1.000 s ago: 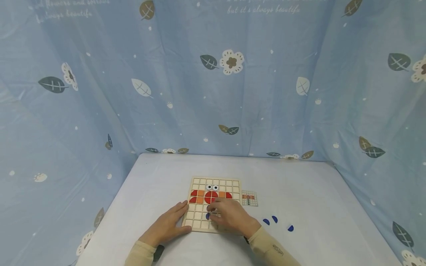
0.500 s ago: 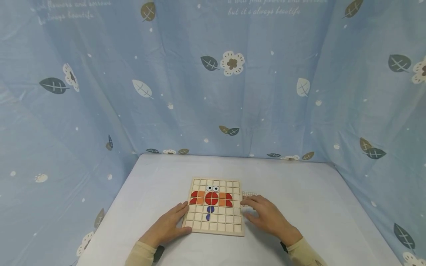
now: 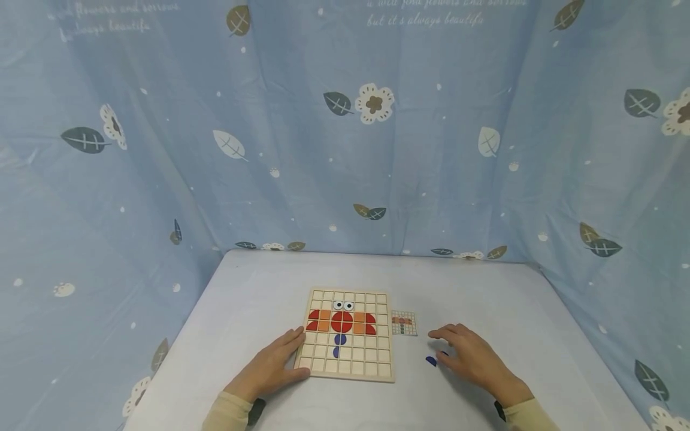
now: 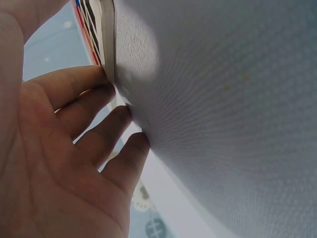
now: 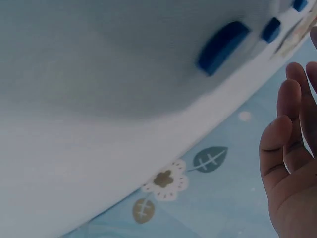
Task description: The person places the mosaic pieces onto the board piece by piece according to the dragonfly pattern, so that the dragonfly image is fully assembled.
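A wooden grid board (image 3: 372, 359) lies on the white table, bearing red, orange and blue pieces and two eye pieces (image 3: 343, 306). My left hand (image 3: 272, 365) rests at the board's left edge, fingertips touching its side and the thumb near the lower left corner. To the right, my right hand (image 3: 474, 359) hovers over loose blue half-round pieces (image 3: 431, 361) with its fingers extended and nothing held. In the right wrist view three blue pieces (image 5: 223, 47) lie on the cloth beside that hand. Three blue pieces (image 3: 340, 339) sit in the board's lower middle cells.
A small printed pattern card (image 3: 404, 323) lies against the board's right side. The table is covered with white cloth (image 3: 485, 287), and a blue patterned curtain (image 3: 302, 149) hangs behind and at both sides.
My right hand has left the board, passed over the card and moved right to the loose blue pieces. The blue pieces on the board are now uncovered. The left hand stays put.
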Demonstrator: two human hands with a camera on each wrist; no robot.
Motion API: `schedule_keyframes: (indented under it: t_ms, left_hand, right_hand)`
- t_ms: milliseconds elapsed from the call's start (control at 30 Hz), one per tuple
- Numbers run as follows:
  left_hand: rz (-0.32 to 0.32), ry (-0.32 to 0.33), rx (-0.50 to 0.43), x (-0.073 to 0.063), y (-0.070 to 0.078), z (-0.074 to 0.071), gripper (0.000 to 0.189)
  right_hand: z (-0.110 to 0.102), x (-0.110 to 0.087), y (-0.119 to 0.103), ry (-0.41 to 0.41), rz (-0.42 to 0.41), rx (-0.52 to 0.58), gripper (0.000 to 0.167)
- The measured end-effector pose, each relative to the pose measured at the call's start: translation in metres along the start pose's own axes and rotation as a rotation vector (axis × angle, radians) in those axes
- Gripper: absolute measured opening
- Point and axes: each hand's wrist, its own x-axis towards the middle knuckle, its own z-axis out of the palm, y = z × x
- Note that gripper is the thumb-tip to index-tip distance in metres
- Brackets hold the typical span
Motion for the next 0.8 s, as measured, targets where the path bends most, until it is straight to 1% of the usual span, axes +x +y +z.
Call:
schedule_keyframes:
  t_ms: [67, 200, 300, 433, 633, 800]
  left_hand:
    - [0.003, 0.004, 0.002, 0.000, 0.000, 0.000, 0.086]
    - [0.023, 0.017, 0.008, -0.001, 0.000, -0.001, 0.085]
    - [0.026, 0.017, 0.007, -0.001, 0.001, -0.002, 0.085]
    - [0.011, 0.009, 0.008, 0.000, 0.001, -0.001, 0.085]
    - [-0.003, 0.004, 0.006, 0.001, 0.000, 0.000, 0.086]
    - [-0.005, 0.006, 0.003, 0.001, -0.001, 0.001, 0.086]
  right_hand:
    - [0.000, -0.002, 0.004, -0.041, 0.006, 0.000, 0.045]
    - [-0.001, -0.005, 0.011, -0.094, -0.004, 0.002, 0.041]
    - [-0.002, -0.006, 0.011, -0.132, 0.023, -0.001, 0.036]
    - [-0.004, -0.005, 0.011, -0.174, 0.058, 0.004, 0.032]
    - [-0.006, -0.006, 0.012, -0.209, 0.078, 0.012, 0.032]
    - [-0.006, -0.007, 0.014, -0.208, 0.090, 0.013, 0.029]
